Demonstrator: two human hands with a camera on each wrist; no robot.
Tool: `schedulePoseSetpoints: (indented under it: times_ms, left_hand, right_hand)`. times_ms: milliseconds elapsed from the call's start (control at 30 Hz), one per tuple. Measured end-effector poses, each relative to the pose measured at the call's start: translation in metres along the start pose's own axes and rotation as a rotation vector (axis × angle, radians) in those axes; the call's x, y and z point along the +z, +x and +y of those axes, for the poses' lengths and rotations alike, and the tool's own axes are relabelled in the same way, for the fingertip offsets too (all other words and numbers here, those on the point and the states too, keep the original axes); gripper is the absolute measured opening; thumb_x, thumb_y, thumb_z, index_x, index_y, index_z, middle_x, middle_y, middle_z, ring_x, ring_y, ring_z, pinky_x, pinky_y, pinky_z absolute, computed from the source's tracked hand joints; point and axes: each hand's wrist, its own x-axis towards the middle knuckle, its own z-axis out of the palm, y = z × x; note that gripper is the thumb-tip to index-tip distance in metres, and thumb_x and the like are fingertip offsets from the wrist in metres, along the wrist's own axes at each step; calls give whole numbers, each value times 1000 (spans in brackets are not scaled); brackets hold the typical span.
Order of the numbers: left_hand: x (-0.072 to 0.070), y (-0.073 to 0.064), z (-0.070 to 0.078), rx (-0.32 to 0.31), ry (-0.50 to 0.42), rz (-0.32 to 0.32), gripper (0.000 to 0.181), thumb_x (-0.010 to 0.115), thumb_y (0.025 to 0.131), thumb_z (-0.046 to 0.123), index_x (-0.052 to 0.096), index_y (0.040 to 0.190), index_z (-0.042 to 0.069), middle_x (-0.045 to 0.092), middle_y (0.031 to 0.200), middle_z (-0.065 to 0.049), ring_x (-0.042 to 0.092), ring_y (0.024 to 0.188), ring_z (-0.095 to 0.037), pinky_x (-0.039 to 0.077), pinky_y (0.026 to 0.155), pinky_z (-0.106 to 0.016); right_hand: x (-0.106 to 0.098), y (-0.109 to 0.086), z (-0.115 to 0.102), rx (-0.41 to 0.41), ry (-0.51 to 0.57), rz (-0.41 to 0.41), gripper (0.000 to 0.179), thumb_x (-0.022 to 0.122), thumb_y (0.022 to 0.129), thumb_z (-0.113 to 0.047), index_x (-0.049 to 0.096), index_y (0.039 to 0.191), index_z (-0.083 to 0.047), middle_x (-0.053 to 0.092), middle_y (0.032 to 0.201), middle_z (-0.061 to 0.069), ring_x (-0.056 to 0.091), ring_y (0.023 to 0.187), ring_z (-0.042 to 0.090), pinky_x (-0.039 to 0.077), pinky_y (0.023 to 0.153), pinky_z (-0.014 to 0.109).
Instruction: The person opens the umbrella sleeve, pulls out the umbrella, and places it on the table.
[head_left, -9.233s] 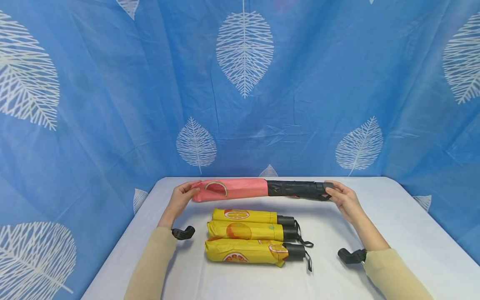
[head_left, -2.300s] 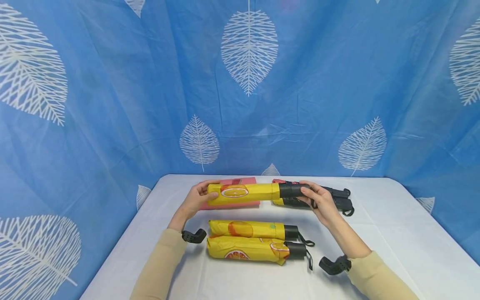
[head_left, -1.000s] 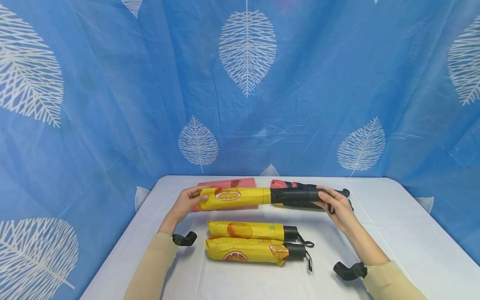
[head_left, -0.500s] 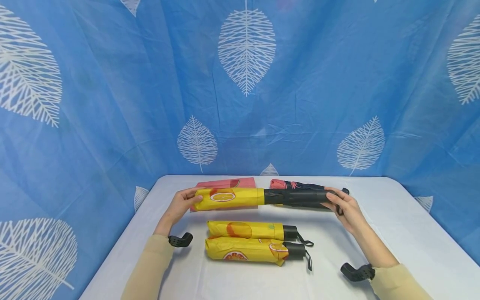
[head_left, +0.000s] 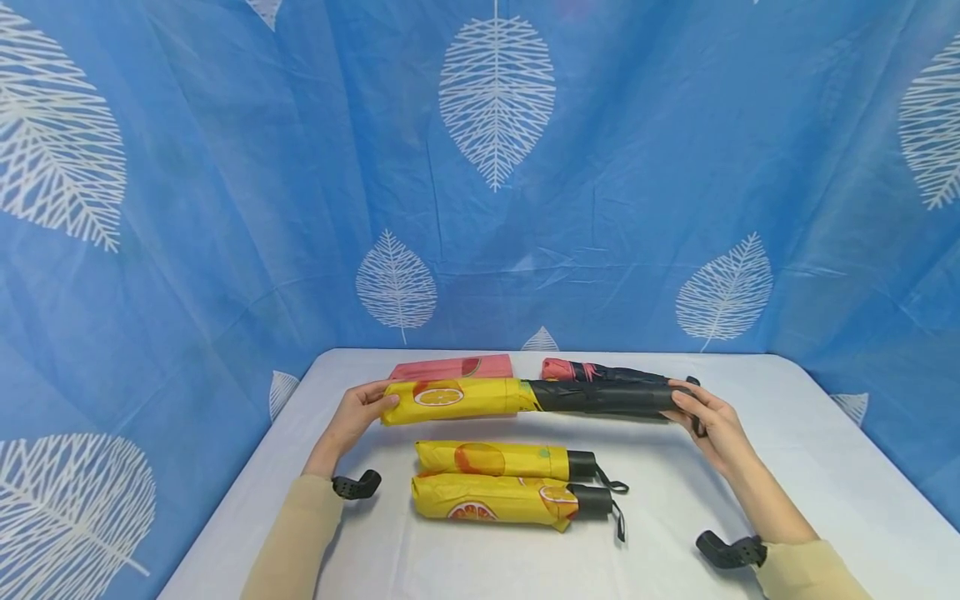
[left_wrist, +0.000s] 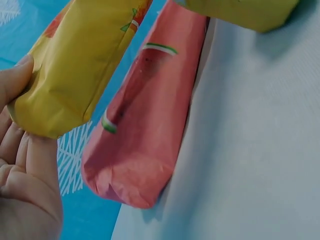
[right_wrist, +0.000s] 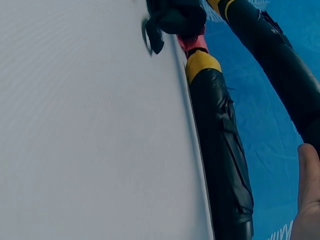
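The left hand [head_left: 356,417] is pinching the outer end of a yellow cover [head_left: 476,397] between thumb and fingers, while the right hand [head_left: 712,421] is gripping the far end of a black umbrella [head_left: 600,397]. Cover and umbrella are stretching in one line above the white table [head_left: 525,567], meeting between the hands. Two yellow-covered umbrellas [head_left: 487,500] are lying side by side nearer the front, and a pink cover [head_left: 442,367] and a pink-tipped umbrella [head_left: 626,373] are resting behind, partly hidden

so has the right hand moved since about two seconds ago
Yes, rightward: the right hand is now farther right of the resting front yellow umbrella.
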Motion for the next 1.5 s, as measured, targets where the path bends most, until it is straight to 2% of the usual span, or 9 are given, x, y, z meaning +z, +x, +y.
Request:
schedulePoseSetpoints:
  times_ms: [167, 233, 433, 767, 933, 1033, 1167, 1300, 1500]
  left_hand:
    - [-2, -4, -5, -27, -3, 47, 41, 64, 92, 20, 59, 125, -3, 67, 108, -12, 60, 83, -15, 50, 74, -23]
    - [-2, -6, -9, -45, 4, 59, 39, 64, 92, 19, 60, 124, -2, 67, 106, -10, 59, 79, -14, 49, 68, -23]
    - [1, -8, -18, -38, 23, 61, 41, 66, 90, 20, 60, 123, -4, 68, 100, -7, 54, 74, -14, 45, 59, -23]
    - [8, -10, -21, 2, 61, 23, 37, 65, 91, 19, 62, 121, -3, 66, 111, -11, 56, 96, -17, 47, 84, -26]
    - [8, -12, -11, -17, 65, 7, 41, 65, 91, 21, 60, 127, 3, 60, 124, -13, 48, 121, -29, 40, 100, -41]
    - [3, -9, -13, 5, 69, 11, 45, 65, 90, 26, 58, 129, 5, 61, 123, -12, 49, 121, -27, 44, 96, -35]
    - [-3, -8, -10, 46, 52, 38, 48, 65, 90, 28, 57, 130, 2, 63, 120, -13, 58, 111, -19, 48, 88, -25]
    - [-6, -11, 0, 66, 44, 48, 51, 65, 90, 29, 54, 132, 2, 64, 119, -11, 59, 109, -13, 46, 91, -27]
    - [0, -20, 16, 114, 43, -51, 52, 64, 91, 29, 53, 133, 2, 63, 121, -11, 57, 113, -20, 46, 92, -29]
  right_hand:
    - [-8, -4, -2, 25, -53, 26, 30, 51, 97, -4, 56, 127, -1, -5, 148, 30, 64, 98, 10, 46, 89, 23]
    - [-10, -6, -3, 39, -74, 32, 31, 52, 97, -6, 55, 128, -2, -6, 148, 30, 64, 98, 10, 46, 89, 22]
    - [-18, -13, -4, 58, -88, 59, 30, 53, 97, -6, 57, 126, -6, 11, 142, 23, 64, 98, 11, 46, 89, 23]
    - [-32, -18, 2, 63, -173, 111, 22, 59, 94, -10, 64, 115, -13, 53, 111, -6, 66, 91, 10, 48, 85, 22]
    - [-37, -19, 6, 91, -204, 145, 37, 59, 94, -13, 53, 129, -3, 36, 130, 14, 65, 93, 8, 47, 88, 23]
    - [-41, -18, 8, 99, -223, 145, 46, 59, 95, -16, 45, 135, 2, 23, 136, 23, 64, 94, 7, 46, 90, 23]
    - [-49, -18, 11, 108, -228, 132, 36, 59, 95, -16, 53, 128, -5, 16, 140, 29, 64, 94, 7, 45, 90, 23]
    - [-56, -19, 10, 139, -200, 91, 22, 57, 95, -12, 61, 117, -14, 1, 145, 32, 64, 96, 7, 45, 91, 25]
    - [-65, -16, 4, 192, -422, 30, 44, 58, 96, -17, 47, 134, 1, 7, 145, 35, 64, 93, 6, 47, 89, 25]
